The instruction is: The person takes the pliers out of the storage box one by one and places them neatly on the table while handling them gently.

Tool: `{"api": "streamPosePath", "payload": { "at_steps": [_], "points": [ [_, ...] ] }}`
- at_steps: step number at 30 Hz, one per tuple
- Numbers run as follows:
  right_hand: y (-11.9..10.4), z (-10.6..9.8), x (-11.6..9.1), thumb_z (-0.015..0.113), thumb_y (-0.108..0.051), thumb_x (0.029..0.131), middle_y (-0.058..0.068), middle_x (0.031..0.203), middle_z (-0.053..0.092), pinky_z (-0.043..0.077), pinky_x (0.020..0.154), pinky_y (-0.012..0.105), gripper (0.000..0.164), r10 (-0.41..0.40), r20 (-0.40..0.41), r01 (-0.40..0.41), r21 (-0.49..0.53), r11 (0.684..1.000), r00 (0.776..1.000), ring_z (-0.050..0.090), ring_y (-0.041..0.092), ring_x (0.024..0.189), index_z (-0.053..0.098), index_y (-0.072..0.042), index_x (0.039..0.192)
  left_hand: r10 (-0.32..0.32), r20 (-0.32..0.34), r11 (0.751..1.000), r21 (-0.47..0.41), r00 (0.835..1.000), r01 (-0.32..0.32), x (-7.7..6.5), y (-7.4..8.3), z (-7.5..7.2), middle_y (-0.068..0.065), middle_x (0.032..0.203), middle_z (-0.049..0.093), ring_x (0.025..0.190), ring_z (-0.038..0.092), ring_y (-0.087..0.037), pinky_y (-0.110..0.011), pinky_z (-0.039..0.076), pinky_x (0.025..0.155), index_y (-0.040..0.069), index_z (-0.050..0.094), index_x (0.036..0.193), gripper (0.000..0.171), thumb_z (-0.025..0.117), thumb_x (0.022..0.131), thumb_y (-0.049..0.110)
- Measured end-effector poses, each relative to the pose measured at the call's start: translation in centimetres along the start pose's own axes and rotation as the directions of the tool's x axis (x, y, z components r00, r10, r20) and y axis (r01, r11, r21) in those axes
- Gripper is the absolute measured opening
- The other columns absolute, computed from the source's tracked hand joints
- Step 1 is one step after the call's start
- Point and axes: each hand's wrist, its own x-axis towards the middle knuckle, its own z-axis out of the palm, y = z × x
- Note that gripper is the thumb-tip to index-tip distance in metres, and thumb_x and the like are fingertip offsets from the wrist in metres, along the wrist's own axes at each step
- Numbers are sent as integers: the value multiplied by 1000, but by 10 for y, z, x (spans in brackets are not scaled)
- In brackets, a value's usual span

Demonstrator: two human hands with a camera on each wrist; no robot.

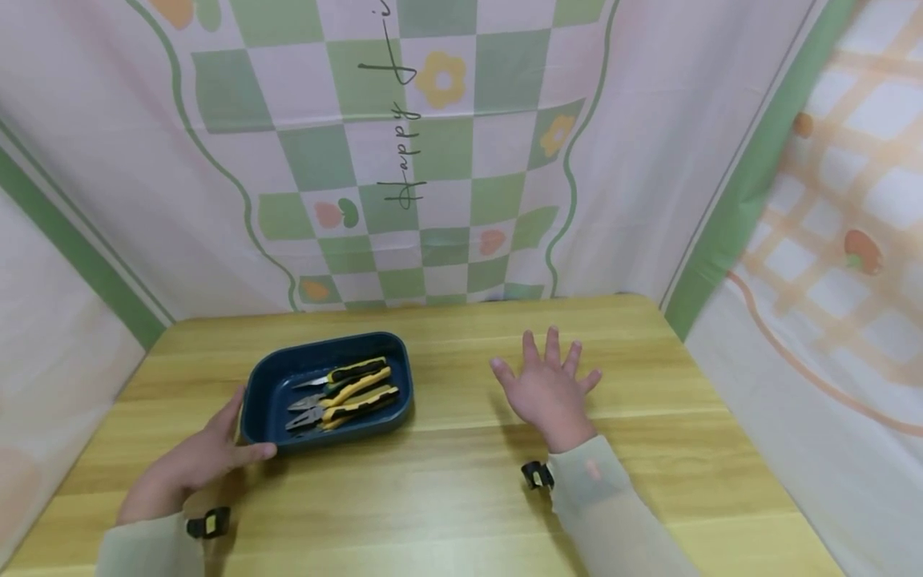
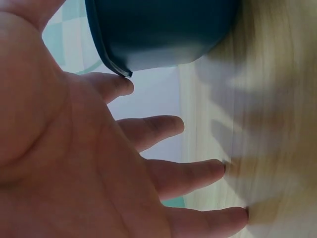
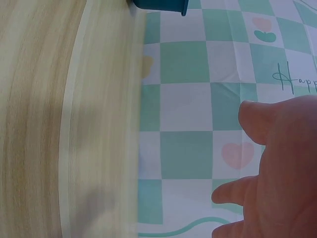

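Note:
A dark blue rectangular tray (image 1: 259, 401) stands on the left half of the table. Inside lie three pairs of pliers (image 1: 342, 397) with yellow and black handles, their metal jaws towards the left. My left hand (image 1: 195, 461) is at the tray's left end, its thumb by the front corner. In the left wrist view the fingers (image 2: 193, 177) are extended and spread, and one fingertip meets or nearly meets the tray rim (image 2: 106, 54). My right hand (image 1: 551, 397) is held over the right side of the table with fingers spread and nothing in it.
The wooden table (image 1: 461, 497) reaches back to a hanging cloth (image 1: 447, 152) with green checks and lettering. More cloth hangs at the left and right sides. Each wrist wears a small black device (image 1: 537, 475).

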Motion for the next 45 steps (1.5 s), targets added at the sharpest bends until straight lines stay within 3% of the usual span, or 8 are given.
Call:
{"api": "streamPosePath", "payload": {
  "at_steps": [6, 13, 22, 27, 31, 34, 40, 45],
  "points": [
    [-2, -2, 0, 17, -78, 83, 19, 152, -12, -18, 82, 75, 93, 3, 14, -3, 0, 1000, 1000, -23, 50, 127, 13, -16, 151, -7, 27, 1000, 2, 1000, 7, 3, 0, -2, -41, 143, -2, 123, 18, -59, -67, 22, 95, 13, -27, 143, 114, 65, 85, 44],
    [-3, -2, 0, 10, -81, 78, 20, 152, -10, -17, 81, 75, 99, 4, 38, -4, -11, 1000, 999, -22, 50, 127, 14, -14, 151, -91, 78, 995, -38, 993, 94, 5, 0, -5, -46, 136, 17, 116, 40, -53, -61, 36, 89, 21, -31, 141, 115, 65, 84, 46],
    [-2, -3, 0, 15, -78, 82, 20, 152, -10, -19, 81, 75, 94, 11, 47, -11, -4, 1000, 999, -24, 49, 127, 14, -15, 151, -122, 110, 992, -30, 986, 126, 6, 2, -7, -46, 136, 15, 119, 32, -57, -62, 34, 90, 27, -32, 140, 115, 66, 83, 49],
    [-2, -1, 2, 12, -81, 78, 19, 153, -10, -19, 82, 74, 98, 17, 58, -18, 2, 1000, 998, -21, 49, 128, 14, -17, 151, -109, 112, 994, 14, 988, 108, 6, 6, -11, -44, 139, 11, 121, 24, -60, -67, 27, 91, 22, -29, 142, 117, 67, 81, 51],
    [0, -2, 5, 13, -83, 76, 17, 153, -8, -10, 85, 77, 99, 4, 77, -7, 38, 999, 997, -15, 51, 130, 12, -18, 152, -112, 143, 993, -30, 983, 117, 8, 9, -13, -42, 142, 2, 123, 16, -60, -68, 22, 94, 22, -28, 142, 118, 68, 80, 49],
    [2, -6, 12, 20, -82, 78, 16, 154, -5, 0, 91, 76, 98, -55, 73, 47, 99, 994, 996, -4, 50, 133, 9, -17, 152, -114, 158, 991, -49, 981, 123, 8, 10, -14, -42, 142, 1, 124, 15, -60, -68, 21, 95, 22, -28, 142, 118, 69, 81, 48],
    [-1, -17, 27, 41, -73, 82, 11, 155, 6, 18, 104, 57, 94, -235, 101, 187, 349, 918, 967, 15, 38, 136, 10, -17, 152, -127, 163, 990, -43, 978, 135, 9, 10, -15, -43, 140, 6, 123, 18, -60, -68, 24, 93, 22, -27, 143, 118, 69, 80, 49],
    [-11, -23, 37, 61, -57, 83, 2, 152, 19, 40, 94, 46, 80, -290, 180, 142, 565, 813, 940, 43, 32, 123, 24, -29, 149, -112, 160, 992, -35, 981, 119, 10, 8, -16, -43, 141, 4, 123, 17, -60, -68, 23, 93, 22, -25, 144, 118, 70, 80, 48]
  ]
}}
